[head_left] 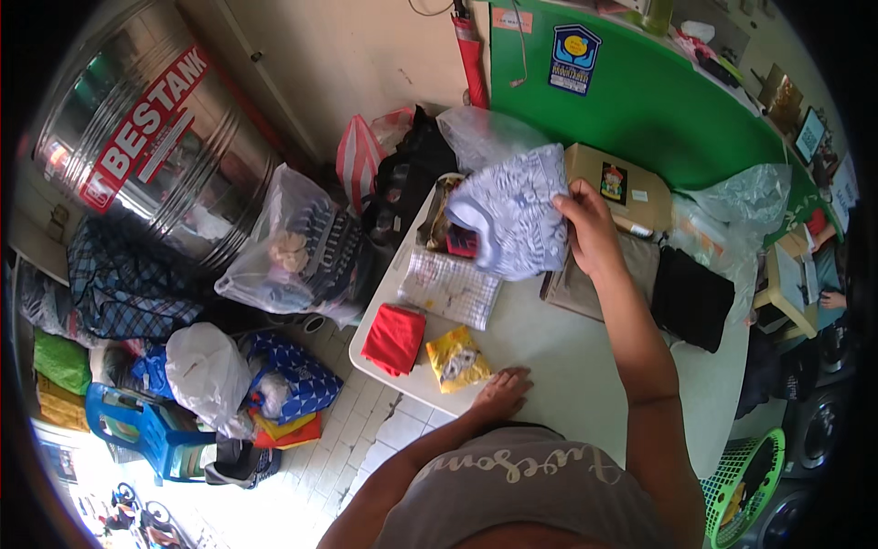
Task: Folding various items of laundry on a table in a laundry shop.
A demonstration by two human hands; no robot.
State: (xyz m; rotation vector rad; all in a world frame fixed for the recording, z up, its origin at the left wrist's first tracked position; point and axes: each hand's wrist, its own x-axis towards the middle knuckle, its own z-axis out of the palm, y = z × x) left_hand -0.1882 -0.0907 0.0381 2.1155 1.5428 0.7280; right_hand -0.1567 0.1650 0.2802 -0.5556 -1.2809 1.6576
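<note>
My right hand [590,230] grips the edge of a light blue and white patterned garment [518,213], lifted above the far side of the white table [549,343]. My left hand [504,393] rests on the tabletop near its front edge, holding nothing. Just beside it lies a folded yellow cloth [458,359] with a printed picture. Farther left is a folded red cloth [394,340]. Behind these, a white checked folded cloth [449,288] lies partly under the raised garment. Folded beige fabric [634,264] and black fabric [693,298] are on the right.
A cardboard box [617,185] stands against the green wall. Left of the table are a clear bag of clothes [302,254], a blue plastic chair [147,429] and a steel tank [151,130]. A green laundry basket [744,487] stands at right; another person's hand [833,300] shows beyond.
</note>
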